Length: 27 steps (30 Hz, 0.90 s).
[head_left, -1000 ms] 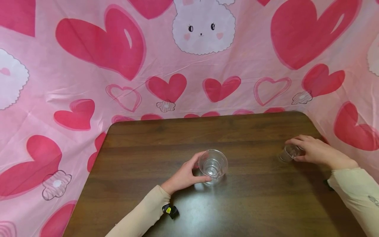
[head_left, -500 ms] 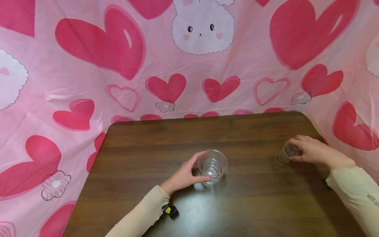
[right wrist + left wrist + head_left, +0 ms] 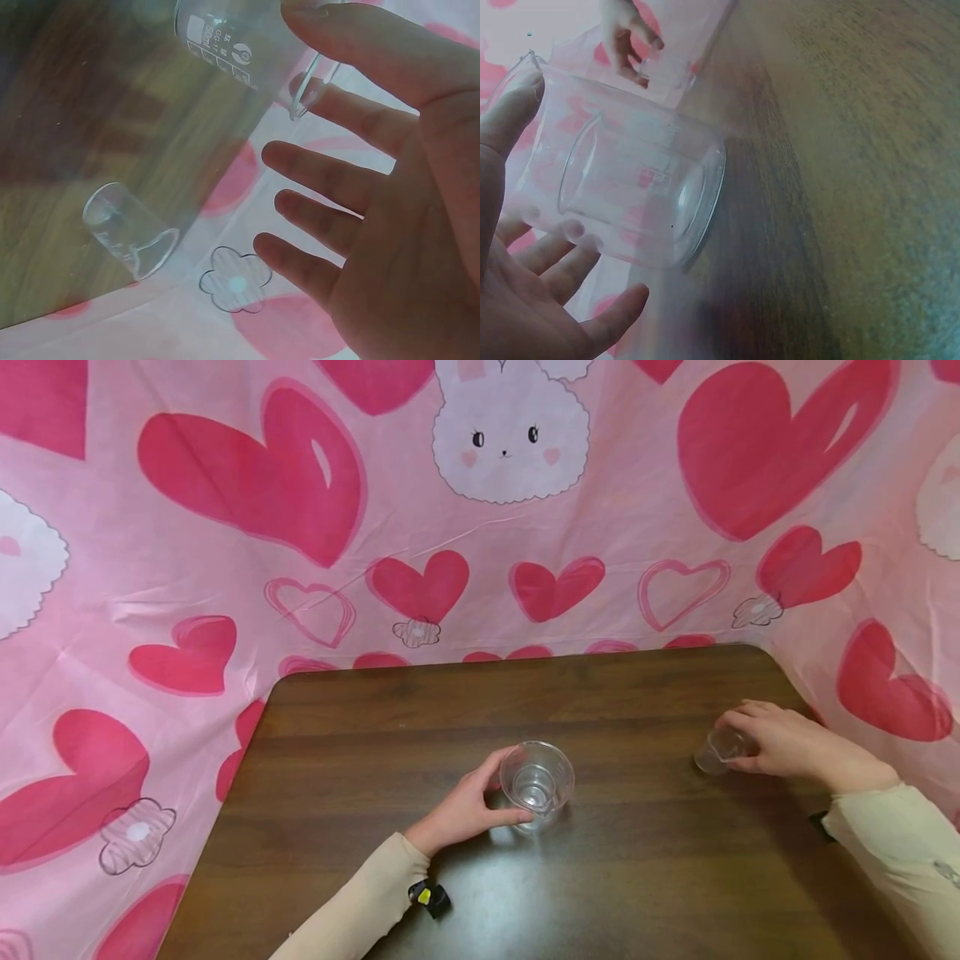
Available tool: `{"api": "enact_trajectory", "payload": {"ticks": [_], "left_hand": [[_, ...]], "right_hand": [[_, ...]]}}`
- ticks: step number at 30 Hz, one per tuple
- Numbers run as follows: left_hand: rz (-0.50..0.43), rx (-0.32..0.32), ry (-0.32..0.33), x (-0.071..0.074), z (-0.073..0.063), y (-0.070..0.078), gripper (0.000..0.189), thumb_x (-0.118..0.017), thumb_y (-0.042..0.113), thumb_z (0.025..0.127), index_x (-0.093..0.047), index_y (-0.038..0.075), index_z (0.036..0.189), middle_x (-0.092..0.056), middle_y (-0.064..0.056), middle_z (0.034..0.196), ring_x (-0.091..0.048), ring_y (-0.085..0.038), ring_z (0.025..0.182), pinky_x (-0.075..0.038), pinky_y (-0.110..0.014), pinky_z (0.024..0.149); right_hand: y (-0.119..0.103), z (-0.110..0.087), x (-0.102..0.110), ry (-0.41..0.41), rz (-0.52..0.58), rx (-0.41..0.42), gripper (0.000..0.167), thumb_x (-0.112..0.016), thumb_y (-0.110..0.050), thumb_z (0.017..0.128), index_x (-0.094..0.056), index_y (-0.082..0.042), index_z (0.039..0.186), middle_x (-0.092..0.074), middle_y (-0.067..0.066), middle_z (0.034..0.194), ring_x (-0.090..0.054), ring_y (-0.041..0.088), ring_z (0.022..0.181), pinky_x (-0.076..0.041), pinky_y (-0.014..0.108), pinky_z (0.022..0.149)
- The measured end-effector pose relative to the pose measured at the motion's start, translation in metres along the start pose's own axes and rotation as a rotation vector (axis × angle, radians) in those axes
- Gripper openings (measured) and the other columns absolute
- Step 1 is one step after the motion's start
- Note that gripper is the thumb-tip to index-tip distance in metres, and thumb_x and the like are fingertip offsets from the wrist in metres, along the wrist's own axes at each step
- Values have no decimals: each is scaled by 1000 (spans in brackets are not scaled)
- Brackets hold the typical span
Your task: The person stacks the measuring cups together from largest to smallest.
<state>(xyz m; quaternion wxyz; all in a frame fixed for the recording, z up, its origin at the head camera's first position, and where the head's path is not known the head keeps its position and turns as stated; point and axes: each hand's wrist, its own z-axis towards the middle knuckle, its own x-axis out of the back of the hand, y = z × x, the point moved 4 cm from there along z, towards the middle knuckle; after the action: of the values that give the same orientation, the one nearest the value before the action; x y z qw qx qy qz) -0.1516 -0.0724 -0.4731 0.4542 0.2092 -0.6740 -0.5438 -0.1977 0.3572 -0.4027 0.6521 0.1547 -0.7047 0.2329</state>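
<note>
My left hand (image 3: 471,802) grips a wide clear glass beaker (image 3: 557,768) by its side near the middle of the table, thumb and fingers round it. A smaller beaker (image 3: 622,176) sits nested inside, seen through the outer glass. Farther right, my right hand (image 3: 787,745) pinches a small beaker (image 3: 712,753) near its rim between thumb and index finger. White print with a 50 ml marking shows on this beaker (image 3: 225,41) in the right wrist view, and the other fingers are spread. Another small beaker (image 3: 127,229) stands beyond, hidden in the head view.
The dark brown wooden table (image 3: 420,718) has rounded far corners. Behind it and along both sides hangs a pink cloth (image 3: 480,527) printed with hearts and a rabbit face. A black strap with a yellow patch (image 3: 427,896) is on the left wrist.
My right hand has shifted slightly left with its small beaker. My left hand stays at the wide beaker. The head view has tilted a little.
</note>
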Motion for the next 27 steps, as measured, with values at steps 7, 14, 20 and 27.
{"api": "enact_trajectory", "payload": {"ticks": [7,14,20,27], "left_hand": [[0,3,4,0,0,-1,87,-88,27,86,-40,26,158,-51,4,155,-54,-18,134,-47,-40,112],[1,-5,1,-1,1,2,87,-88,28,86,-39,25,158,-50,3,156,-52,-16,137,-46,-38,112],[0,-13,-4,-1,0,2,86,-88,28,87,-39,24,158,-50,3,157,-51,-16,139,-46,-37,113],[2,-14,-4,0,1,2,87,-88,29,86,-39,25,158,-50,4,157,-50,-14,139,-46,-36,112]], "right_hand": [[-10,2,6,-16,-6,-11,48,-93,-23,73,-69,-7,111,-68,28,114,-56,61,117,-47,76,89],[-21,4,12,-21,-34,-9,49,-94,-23,72,-68,-7,110,-67,28,112,-57,60,115,-49,76,86],[-31,7,14,-48,-34,-9,49,-93,-23,73,-68,-6,112,-68,25,114,-57,57,117,-49,76,87],[-44,12,16,-43,-29,2,47,-93,-25,74,-68,-9,111,-68,24,117,-53,58,124,-47,77,91]]}}
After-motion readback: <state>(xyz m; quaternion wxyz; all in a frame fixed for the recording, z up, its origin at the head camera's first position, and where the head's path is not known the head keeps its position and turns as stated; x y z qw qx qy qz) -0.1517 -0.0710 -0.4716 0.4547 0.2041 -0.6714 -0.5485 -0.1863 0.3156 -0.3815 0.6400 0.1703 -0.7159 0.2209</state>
